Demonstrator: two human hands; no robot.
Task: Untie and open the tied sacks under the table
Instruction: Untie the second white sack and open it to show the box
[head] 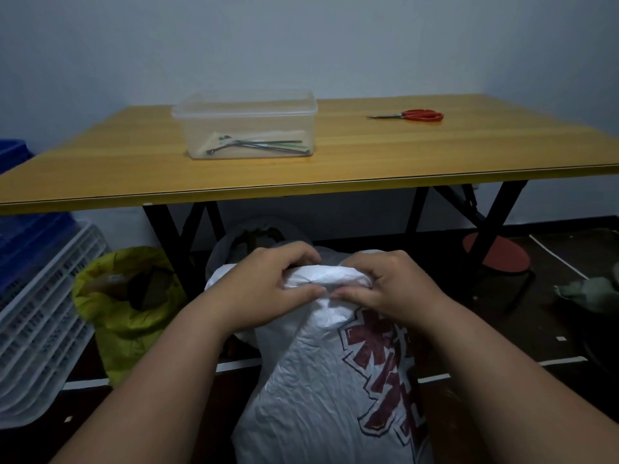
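Head view: the left hand [268, 283] and right hand [385, 286] both grip the bunched neck of the white sack [318, 380], fingers curled over the gathered fabric and thumbs nearly meeting on its near side. The step looks like working the tie loose at the neck; no cord or knot can be made out under the fingers. Next, the neck probably needs spreading apart, each hand drawing its side outward. The white sack is woven, crinkled plastic with dark red printed characters, standing just in front of the table [368, 162]. Left of it, below the table edge, a yellow sack [134, 303] already gapes open; behind it a grey sack [234, 242] sits under the table. On the table lie a clear box [248, 125] and red scissors [415, 115].
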